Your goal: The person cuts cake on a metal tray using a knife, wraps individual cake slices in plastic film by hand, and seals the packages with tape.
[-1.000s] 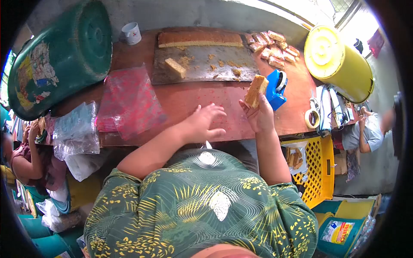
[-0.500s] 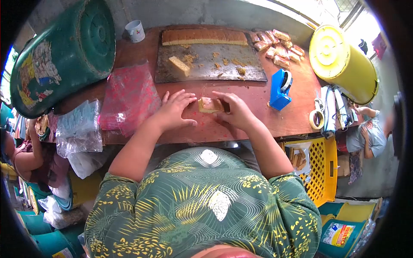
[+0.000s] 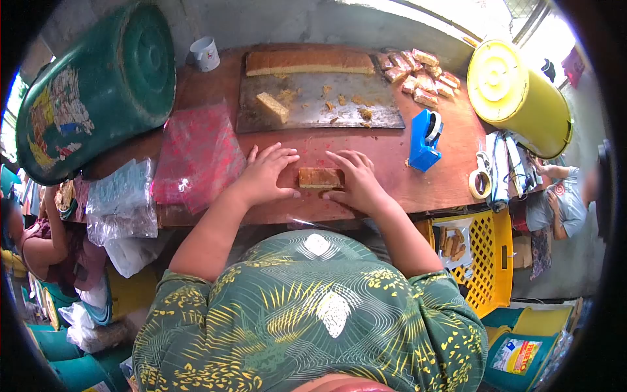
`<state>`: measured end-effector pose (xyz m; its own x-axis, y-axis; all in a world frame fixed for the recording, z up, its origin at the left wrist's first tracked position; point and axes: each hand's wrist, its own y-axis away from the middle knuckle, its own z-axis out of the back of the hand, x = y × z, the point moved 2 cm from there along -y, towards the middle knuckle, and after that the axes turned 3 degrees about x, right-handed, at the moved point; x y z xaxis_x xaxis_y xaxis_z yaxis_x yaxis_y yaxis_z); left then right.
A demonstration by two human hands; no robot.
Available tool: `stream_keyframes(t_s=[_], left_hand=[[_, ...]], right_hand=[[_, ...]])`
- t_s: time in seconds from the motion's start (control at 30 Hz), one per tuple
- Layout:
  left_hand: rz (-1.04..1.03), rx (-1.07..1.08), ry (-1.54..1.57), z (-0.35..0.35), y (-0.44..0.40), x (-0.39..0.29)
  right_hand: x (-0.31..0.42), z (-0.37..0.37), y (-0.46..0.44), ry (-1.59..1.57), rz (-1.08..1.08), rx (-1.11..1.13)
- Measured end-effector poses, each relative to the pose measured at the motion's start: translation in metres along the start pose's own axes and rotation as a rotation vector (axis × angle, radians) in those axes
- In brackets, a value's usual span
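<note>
A rectangular slice of sponge cake lies on the reddish-brown table in front of me, its browned top showing. My left hand rests to the left of the slice, fingers spread, holding nothing. On the other side my right hand is open, thumb and fingers apart around the slice's right end; no grip on it is visible. Beyond my hands is a dark metal baking tray, bearing a long row of cake, a single loose slice and crumbs.
Several wrapped slices are piled right of the tray. A blue tape dispenser and tape roll stand at right. Plastic sheets lie at left. A green bin, yellow bin and mug edge the table.
The cake slice has turned to lie straight with its brown top up. My right hand's fingers have spread away from it. My left hand has barely moved.
</note>
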<state>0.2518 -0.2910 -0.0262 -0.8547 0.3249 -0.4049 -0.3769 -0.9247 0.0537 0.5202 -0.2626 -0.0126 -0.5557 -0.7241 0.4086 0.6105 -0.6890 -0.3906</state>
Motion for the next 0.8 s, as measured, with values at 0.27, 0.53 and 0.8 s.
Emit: stream_keyframes(t_s=[0.27,0.53,0.8], left_hand=[[-0.104,-0.343,0.456,0.012,-0.036,0.015],[0.051,-0.434,0.134,-0.001,-0.075,-0.005],[-0.014,-0.002,0.512,0.025,-0.067,-0.031]], right_hand=[[0.011,0.012,0.080,0.205,0.202,0.126],[0.032,0.012,0.065,-0.046,0.248,0.063],[0.028,0.046,0.042,-0.042,0.082,0.110]])
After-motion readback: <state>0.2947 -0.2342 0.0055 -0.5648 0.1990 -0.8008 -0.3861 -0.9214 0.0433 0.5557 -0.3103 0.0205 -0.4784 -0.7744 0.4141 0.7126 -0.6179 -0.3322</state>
